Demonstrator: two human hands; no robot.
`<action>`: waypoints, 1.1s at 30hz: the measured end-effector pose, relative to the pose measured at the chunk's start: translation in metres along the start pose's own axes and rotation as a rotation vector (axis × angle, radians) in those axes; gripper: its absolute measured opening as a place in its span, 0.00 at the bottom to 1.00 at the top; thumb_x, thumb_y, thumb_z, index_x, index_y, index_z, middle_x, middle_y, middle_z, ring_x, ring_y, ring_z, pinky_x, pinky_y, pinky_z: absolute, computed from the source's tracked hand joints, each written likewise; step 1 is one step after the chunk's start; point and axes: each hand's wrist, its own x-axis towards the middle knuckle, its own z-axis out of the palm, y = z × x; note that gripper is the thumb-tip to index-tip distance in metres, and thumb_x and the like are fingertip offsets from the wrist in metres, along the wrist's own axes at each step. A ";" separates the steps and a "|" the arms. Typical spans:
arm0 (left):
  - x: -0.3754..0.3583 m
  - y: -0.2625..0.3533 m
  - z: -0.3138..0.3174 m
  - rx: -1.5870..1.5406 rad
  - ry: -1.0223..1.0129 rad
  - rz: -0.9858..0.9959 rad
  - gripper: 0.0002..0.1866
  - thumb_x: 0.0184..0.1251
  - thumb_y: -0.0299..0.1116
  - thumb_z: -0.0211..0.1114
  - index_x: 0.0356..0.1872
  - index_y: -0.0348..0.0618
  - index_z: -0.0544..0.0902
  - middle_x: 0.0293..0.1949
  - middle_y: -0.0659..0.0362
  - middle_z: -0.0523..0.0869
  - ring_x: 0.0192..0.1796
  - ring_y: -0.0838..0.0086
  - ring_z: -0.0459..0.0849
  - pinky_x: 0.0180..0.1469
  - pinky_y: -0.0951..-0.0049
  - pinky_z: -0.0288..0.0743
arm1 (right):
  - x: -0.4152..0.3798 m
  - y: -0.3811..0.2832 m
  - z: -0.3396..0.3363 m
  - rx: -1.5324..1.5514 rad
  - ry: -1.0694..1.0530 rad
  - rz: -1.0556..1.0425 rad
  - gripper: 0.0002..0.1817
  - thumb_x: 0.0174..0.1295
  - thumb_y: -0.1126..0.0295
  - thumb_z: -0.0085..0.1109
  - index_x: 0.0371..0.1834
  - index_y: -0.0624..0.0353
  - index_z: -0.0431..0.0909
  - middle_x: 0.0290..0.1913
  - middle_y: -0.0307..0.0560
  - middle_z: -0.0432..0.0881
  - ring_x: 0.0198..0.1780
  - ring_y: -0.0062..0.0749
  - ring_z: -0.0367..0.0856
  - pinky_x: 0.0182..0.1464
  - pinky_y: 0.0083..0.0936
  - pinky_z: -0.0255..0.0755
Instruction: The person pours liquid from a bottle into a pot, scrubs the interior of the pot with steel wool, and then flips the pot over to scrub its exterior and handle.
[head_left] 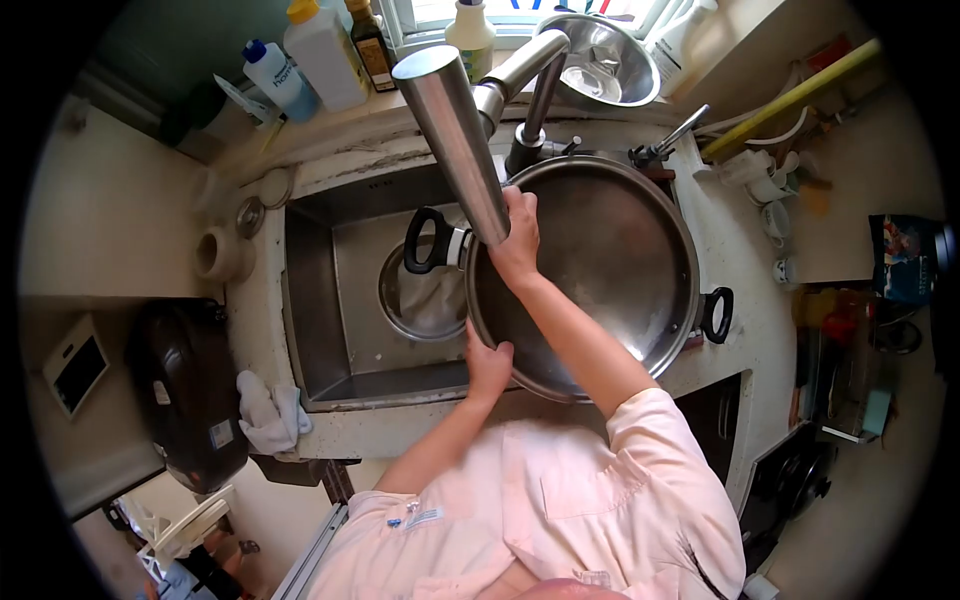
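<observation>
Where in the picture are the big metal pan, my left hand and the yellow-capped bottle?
Big metal pan (pixel 615 262): head view, on its bare inside surface.
Left hand (pixel 489 368): head view, on the middle of the hand.
Yellow-capped bottle (pixel 327 60): head view, on its white body.

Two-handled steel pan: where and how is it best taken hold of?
Likely two-handed: the left handle from the left, above the sink, and the right handle from the right. These black loops jut from opposite sides of the wide pan, so a paired grip should balance it.
</observation>
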 end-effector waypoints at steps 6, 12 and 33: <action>-0.002 0.003 -0.006 -0.093 -0.068 -0.054 0.33 0.45 0.20 0.54 0.60 0.35 0.61 0.49 0.48 0.78 0.50 0.64 0.78 0.54 0.70 0.69 | 0.063 0.063 -0.037 -0.057 0.409 0.002 0.11 0.55 0.69 0.57 0.41 0.56 0.72 0.41 0.53 0.71 0.44 0.49 0.72 0.46 0.38 0.67; 0.030 0.017 -0.022 -0.401 -0.104 -0.211 0.32 0.51 0.23 0.62 0.60 0.36 0.60 0.54 0.53 0.71 0.56 0.70 0.70 0.59 0.71 0.63 | -0.044 0.076 -0.070 -0.729 -0.355 -0.253 0.15 0.51 0.70 0.59 0.44 0.50 0.74 0.47 0.49 0.70 0.51 0.48 0.68 0.48 0.38 0.70; 0.129 0.008 -0.003 -0.958 0.101 -0.271 0.12 0.68 0.35 0.55 0.50 0.51 0.70 0.37 0.61 0.80 0.36 0.77 0.79 0.35 0.78 0.75 | -0.058 -0.020 -0.035 -0.339 -0.300 -0.529 0.10 0.47 0.75 0.58 0.35 0.55 0.79 0.37 0.51 0.73 0.40 0.48 0.70 0.37 0.38 0.70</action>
